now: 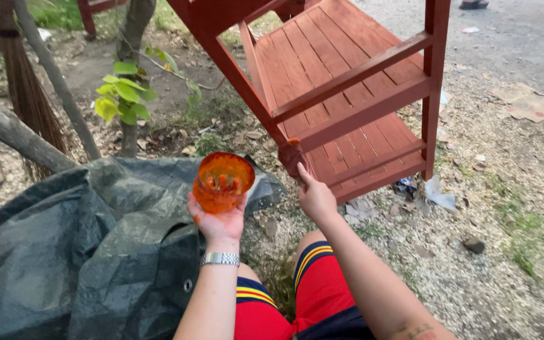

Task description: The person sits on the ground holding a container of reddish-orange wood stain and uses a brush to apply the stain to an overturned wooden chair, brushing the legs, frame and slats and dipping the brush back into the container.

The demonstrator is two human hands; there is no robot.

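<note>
Two bare hands are in my view. My left hand cradles a translucent orange plastic cup from below, fingers wrapped around its base; what sits inside is too blurred to name. My right hand has its fingers closed on a paint-stained brush, pressed against the lower rail of a red-painted slatted wooden bench tipped up on the gravel ground; the brush handle is hidden by my grip. Only the bench's underside shows, its top cut off by the frame. Dark green tarpaulin lies crumpled left of my knees.
</note>
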